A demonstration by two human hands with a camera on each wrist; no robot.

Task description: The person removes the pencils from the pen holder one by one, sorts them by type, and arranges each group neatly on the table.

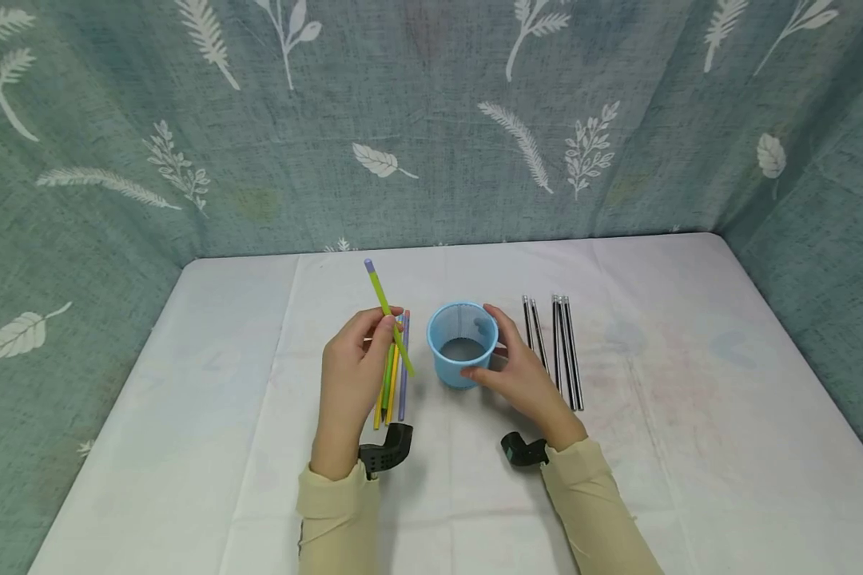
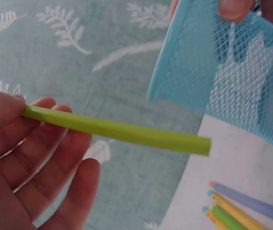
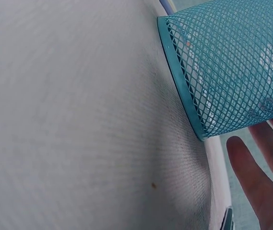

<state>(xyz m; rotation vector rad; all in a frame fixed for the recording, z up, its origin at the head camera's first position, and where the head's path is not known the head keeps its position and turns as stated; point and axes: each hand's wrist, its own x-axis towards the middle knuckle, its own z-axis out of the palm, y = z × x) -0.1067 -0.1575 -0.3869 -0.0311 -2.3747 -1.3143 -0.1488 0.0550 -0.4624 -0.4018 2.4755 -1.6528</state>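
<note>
My left hand (image 1: 352, 363) pinches a lime-green pencil (image 1: 378, 287) between thumb and fingers, raised above the table. The pencil is tilted, with a purple end at the top and its lower end toward the cup. In the left wrist view, the flat lower end of the green pencil (image 2: 126, 132) points toward the cup. A light-blue mesh pencil cup (image 1: 447, 372) stands upright in the middle, nothing visible inside it. My right hand (image 1: 525, 379) grips the cup's right side, thumb near the front of the rim.
Several coloured pencils (image 1: 403, 403), yellow, green and purple, lie side by side under the left hand. Several black-and-silver pencils (image 1: 570, 355) lie right of the cup, partly behind the right hand. A patterned curtain (image 1: 431, 160) hangs behind the white-covered table (image 1: 151, 447).
</note>
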